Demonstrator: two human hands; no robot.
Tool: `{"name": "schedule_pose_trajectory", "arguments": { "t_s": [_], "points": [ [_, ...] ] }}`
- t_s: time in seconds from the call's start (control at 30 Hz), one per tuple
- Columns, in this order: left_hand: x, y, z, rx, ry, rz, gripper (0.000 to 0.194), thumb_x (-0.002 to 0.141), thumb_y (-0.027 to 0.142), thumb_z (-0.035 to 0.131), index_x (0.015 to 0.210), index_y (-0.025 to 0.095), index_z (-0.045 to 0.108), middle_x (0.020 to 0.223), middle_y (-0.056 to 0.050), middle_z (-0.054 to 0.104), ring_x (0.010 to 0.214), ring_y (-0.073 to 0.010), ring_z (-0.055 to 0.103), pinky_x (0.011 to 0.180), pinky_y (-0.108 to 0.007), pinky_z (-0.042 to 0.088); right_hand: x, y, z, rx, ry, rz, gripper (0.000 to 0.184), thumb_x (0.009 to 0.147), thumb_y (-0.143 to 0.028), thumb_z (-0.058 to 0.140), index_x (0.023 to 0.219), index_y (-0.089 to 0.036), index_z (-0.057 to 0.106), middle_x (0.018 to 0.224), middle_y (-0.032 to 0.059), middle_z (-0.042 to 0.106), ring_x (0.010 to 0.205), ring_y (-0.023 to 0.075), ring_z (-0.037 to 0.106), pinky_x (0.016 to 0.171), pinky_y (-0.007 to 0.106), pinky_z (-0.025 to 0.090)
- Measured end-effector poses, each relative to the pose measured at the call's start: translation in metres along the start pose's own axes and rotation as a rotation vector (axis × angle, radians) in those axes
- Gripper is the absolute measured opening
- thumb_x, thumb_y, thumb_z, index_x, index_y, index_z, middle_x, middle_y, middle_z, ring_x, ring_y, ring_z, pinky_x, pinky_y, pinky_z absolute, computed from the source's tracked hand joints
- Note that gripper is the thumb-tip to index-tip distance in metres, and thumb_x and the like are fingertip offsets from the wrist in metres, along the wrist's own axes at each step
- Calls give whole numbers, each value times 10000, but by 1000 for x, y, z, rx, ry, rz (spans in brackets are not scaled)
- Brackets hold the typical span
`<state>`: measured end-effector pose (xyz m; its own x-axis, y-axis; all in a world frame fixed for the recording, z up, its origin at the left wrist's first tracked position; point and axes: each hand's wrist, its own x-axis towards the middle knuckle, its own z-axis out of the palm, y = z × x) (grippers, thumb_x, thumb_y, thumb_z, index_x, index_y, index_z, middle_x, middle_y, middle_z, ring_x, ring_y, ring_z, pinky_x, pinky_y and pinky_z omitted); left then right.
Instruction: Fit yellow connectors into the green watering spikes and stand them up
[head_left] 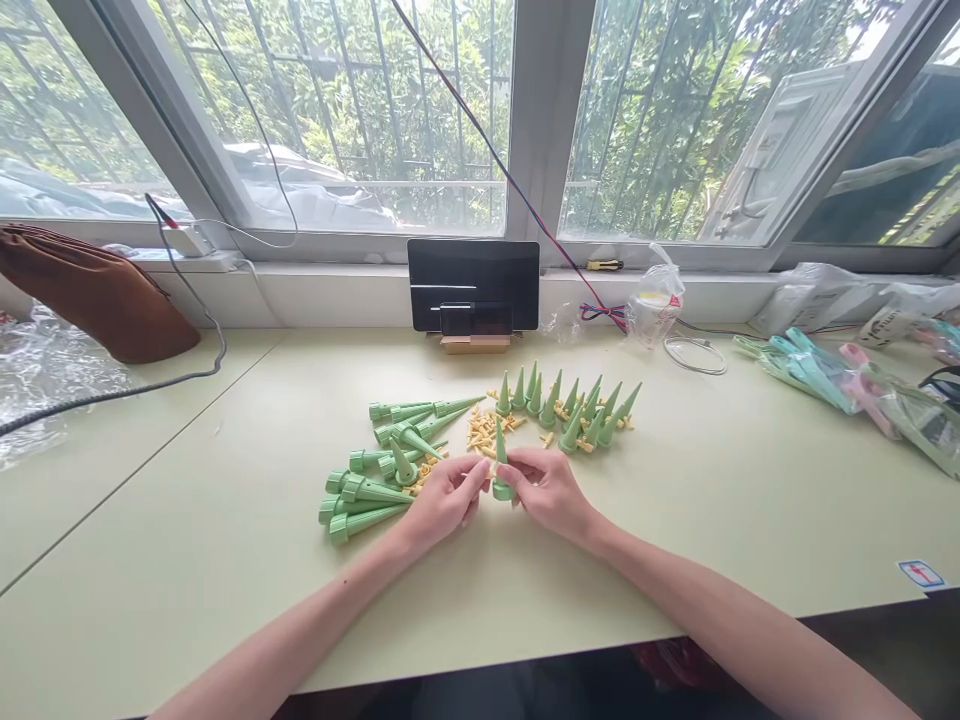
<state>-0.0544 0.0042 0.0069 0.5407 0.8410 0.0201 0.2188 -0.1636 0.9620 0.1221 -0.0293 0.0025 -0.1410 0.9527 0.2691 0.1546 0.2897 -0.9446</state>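
My right hand is closed round a green plant watering spike, which stands point up with its wide cap at the bottom. Beside it my left hand pinches a small yellow plastic piece against the spike's side; how far it goes in is hidden by my fingers. Just beyond my hands lies a pile of loose yellow pieces. Several green spikes lie on their sides to the left, near more yellow bits. At the right rear, several spikes stand upright with yellow pieces at their bases.
A dark tablet leans on a stand at the table's back, below the window. Plastic-wrapped straps lie at right, a brown pouch and a black cable at left. A white cable coil rests at back right.
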Motion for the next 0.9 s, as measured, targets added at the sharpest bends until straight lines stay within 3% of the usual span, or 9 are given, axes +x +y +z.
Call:
{"name": "schedule_pose_trajectory", "arguments": {
  "t_s": [0.1,0.27,0.37,0.67,0.9],
  "points": [
    [-2,1,-1,161,52,126,406,976,436,414,680,172,501,465,66,377,416,-80,363,452,-216,308,1,-1,0,148,-36,112,408,894,-507,602,698,-151,640,640,16,604,435,100,528,412,235,448],
    [-2,0,-2,433,147,451,362,983,252,436,631,170,434,600,24,428,571,-101,387,557,-233,310,5,3,-4,446,-181,327,413,848,-511,672,746,-111,675,586,25,622,395,100,555,344,193,382],
    [-2,-2,-3,489,142,540,338,983,189,429,646,172,424,639,20,425,589,-103,385,561,-233,302,6,5,-6,591,-238,426,424,816,-507,712,779,-86,692,655,67,676,388,80,544,328,174,356],
    [0,-5,1,467,163,529,339,984,182,431,647,179,400,633,23,423,576,-104,379,555,-237,296,6,5,-2,529,-183,402,447,805,-532,713,748,-90,676,646,67,676,395,95,564,340,187,396],
    [-3,0,4,406,187,357,390,974,292,431,602,177,397,577,26,403,547,-103,355,542,-245,291,1,2,3,317,-86,276,443,858,-546,639,719,-126,653,485,-4,562,349,116,516,341,223,380]
  ]
}}
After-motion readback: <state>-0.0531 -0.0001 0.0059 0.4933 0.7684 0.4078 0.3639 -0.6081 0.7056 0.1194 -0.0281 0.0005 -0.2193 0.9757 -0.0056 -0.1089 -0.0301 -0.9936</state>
